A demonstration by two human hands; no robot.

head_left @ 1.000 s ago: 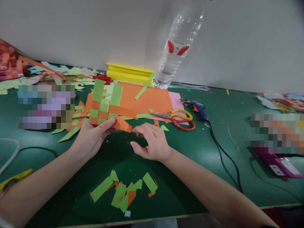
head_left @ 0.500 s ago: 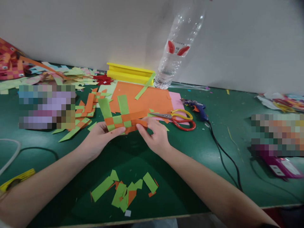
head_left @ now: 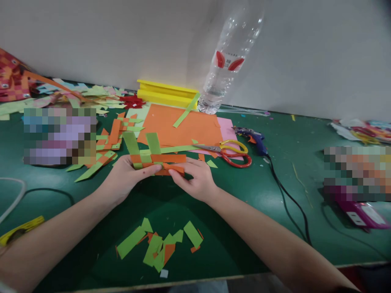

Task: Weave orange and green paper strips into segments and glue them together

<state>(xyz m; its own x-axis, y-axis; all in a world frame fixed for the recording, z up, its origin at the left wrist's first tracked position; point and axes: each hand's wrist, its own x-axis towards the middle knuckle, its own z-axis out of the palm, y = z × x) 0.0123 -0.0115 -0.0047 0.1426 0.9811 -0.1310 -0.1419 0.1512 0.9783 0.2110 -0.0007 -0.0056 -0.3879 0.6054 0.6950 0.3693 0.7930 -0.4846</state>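
Between my hands is a small weave of orange and green paper strips [head_left: 146, 156], held above the table. Two green ends stand up from it, and orange ends point to the right. My left hand [head_left: 130, 173] pinches its left part, thumb on the near face and fingers hidden behind. At the right, my right hand [head_left: 197, 178] grips the orange ends, with the thumb below a folded orange strip. Just beyond the weave lie orange paper sheets [head_left: 183, 126] and scissors [head_left: 233, 152] with yellow and red handles.
A water bottle [head_left: 221, 69] stands by the wall beside a yellow folded piece [head_left: 167, 94]. A blue glue gun [head_left: 255, 139] trails a black cord at right. Green and orange scraps [head_left: 155, 248] lie near the front edge. Woven paper pieces [head_left: 111, 140] lie at left.
The woven piece has come slightly nearer and lower, and tilted so its face shows less. My right hand has shifted slightly left, and the orange ends now lie more level.
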